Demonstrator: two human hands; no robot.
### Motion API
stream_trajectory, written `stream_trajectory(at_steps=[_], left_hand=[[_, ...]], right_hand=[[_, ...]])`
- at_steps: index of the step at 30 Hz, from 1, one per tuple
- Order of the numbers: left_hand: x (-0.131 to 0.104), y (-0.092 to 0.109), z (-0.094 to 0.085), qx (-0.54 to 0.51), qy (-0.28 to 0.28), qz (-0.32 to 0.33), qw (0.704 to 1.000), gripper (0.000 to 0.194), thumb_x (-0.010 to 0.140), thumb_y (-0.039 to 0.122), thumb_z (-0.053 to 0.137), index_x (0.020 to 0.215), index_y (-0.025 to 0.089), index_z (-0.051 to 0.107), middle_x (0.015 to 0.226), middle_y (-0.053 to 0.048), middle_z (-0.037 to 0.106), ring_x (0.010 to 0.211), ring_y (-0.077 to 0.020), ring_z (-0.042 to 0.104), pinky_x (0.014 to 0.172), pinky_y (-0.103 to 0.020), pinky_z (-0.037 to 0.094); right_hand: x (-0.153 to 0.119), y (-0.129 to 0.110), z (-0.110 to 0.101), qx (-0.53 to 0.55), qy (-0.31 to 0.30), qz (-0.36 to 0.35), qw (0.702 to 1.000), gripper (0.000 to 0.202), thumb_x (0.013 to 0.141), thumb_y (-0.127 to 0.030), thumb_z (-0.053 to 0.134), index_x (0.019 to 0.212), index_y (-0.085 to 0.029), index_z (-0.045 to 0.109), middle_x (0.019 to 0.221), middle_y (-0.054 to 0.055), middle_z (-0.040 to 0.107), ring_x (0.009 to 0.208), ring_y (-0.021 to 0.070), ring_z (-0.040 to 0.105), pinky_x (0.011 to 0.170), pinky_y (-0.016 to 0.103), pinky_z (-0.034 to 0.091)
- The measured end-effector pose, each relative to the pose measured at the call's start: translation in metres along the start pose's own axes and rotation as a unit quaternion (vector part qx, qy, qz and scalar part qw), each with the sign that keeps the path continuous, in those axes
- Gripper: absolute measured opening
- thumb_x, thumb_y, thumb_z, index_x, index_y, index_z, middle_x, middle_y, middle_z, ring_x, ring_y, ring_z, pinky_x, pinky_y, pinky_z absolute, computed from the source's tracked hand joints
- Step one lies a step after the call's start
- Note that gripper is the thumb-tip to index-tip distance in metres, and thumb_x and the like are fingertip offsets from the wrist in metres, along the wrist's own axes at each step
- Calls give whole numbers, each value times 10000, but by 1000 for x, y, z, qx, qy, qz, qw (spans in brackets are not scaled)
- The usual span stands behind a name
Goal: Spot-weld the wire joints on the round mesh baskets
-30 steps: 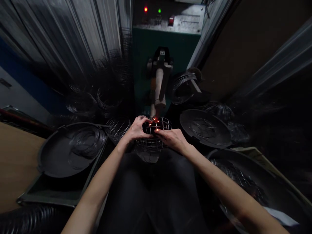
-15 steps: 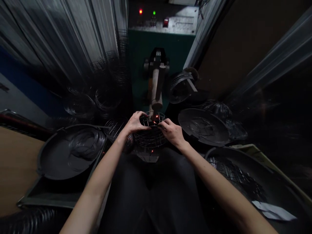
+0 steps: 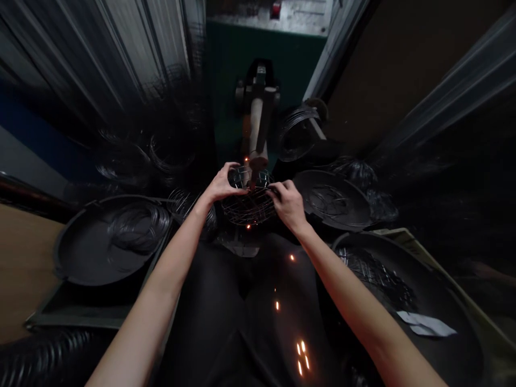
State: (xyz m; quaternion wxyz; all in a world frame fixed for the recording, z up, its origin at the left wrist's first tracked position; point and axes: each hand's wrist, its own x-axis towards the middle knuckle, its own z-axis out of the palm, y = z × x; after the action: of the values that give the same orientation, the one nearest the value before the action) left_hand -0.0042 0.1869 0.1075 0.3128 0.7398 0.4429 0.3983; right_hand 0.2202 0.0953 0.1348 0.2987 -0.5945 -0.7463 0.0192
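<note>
A round wire basket (image 3: 249,208) is at the machine in front of me, under the spot welder's upper arm (image 3: 258,129). On its left side, my left hand (image 3: 221,184) grips the rim, with thumb and fingers curved around the wires. My right hand (image 3: 288,203) pinches the rim at the right, fingertips pressed together; whether a small loose wire is also between them, I cannot tell. The electrode tip comes down between both hands, inside the basket's rim. Orange sparks (image 3: 302,357) fall over my dark-clothed lap.
Left stands a black round tray (image 3: 80,252) with wire rings (image 3: 139,226). At right are another tray (image 3: 363,215) with wire rings and a larger tray (image 3: 447,301) holding wire pieces and white paper (image 3: 426,324). A wire coil (image 3: 297,131) hangs beside the green machine (image 3: 229,59).
The view has shifted, so the machine sits higher in the picture. Sparks that were few near the electrode now also streak down across my lap. Both hands keep hold of the basket.
</note>
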Motion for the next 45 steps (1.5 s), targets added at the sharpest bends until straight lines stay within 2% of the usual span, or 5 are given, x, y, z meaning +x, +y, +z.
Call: stream_trajectory(at_steps=[6, 15, 24, 36, 45], left_hand=[[-58, -44, -21, -92, 20, -53, 994, 1145, 551, 537, 813, 1451, 212, 184, 1520, -172, 230, 1434, -322, 213, 1166, -494, 215], [-78, -78, 13, -216, 19, -114, 969, 1269, 441, 484, 872, 1436, 213, 132, 1413, -218, 355, 1342, -337, 374, 1098, -539, 310], [-93, -20, -25, 84, 77, 84, 990, 898, 530, 289, 799, 1294, 238, 329, 1282, -91, 454, 1181, -271, 493, 1030, -428, 417], [-109, 15, -41, 203, 22, 78, 976, 776, 561, 318, 769, 1219, 237, 366, 1161, -58, 535, 1030, -229, 590, 881, -349, 494], [-110, 31, -16, 222, -37, 126, 966, 680, 584, 331, 767, 1176, 219, 451, 1241, -105, 510, 1135, -262, 556, 915, -369, 497]], right_hand=[[-123, 29, -49, 102, -66, 169, 978, 510, 951, -549, 241, 948, -224, 634, 1001, 88, 637, 999, 244, 579, 907, 380, 445], [-226, 78, -2, 236, -218, 272, 907, 452, 744, -623, 559, 855, -208, 702, 945, 79, 694, 933, 276, 647, 887, 390, 519], [-101, -15, -39, 300, -183, 158, 923, 396, 783, -473, 657, 1066, -196, 669, 1036, 64, 670, 951, 214, 624, 827, 301, 508], [11, -76, -28, 436, -443, 225, 750, 290, 661, -355, 756, 803, -120, 663, 580, -20, 562, 399, 33, 338, 379, 177, 219], [-21, -61, -12, -1, -281, -66, 957, 235, 909, -334, 586, 1023, -165, 704, 955, 65, 708, 843, 204, 655, 684, 257, 453]])
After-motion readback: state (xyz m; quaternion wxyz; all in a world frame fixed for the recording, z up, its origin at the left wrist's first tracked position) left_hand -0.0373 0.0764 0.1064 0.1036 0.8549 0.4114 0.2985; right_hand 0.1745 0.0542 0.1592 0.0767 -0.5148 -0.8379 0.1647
